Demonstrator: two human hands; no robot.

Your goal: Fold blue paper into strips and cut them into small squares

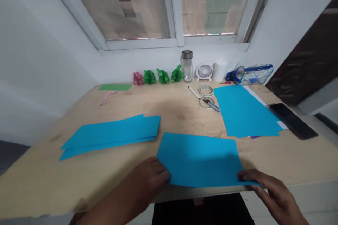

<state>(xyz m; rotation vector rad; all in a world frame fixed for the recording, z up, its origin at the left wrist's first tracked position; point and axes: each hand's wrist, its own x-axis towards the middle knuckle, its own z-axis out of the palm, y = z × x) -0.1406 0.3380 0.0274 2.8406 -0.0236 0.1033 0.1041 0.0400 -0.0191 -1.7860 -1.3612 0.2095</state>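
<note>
A blue paper sheet (pixel 200 158) lies at the table's front edge, between my two hands. My left hand (pixel 154 177) has its fingers curled on the sheet's left edge. At the sheet's lower right corner, my right hand (pixel 269 190) pinches the paper, with the thumb below and fingers above. Several blue strips (pixel 113 133) are stacked to the left. More blue sheets (pixel 245 112) lie at the right, over white and purple paper.
Along the wall stand green paper shapes (pixel 163 76), a pink one (pixel 138 78), a glass bottle (pixel 187 66), a fan (pixel 204 71) and a clear pouch (pixel 255 75). Tape rolls (pixel 206 90), snips (pixel 212 104), a pen (pixel 194 92) and a phone (pixel 293 121) lie on the table (pixel 174 107).
</note>
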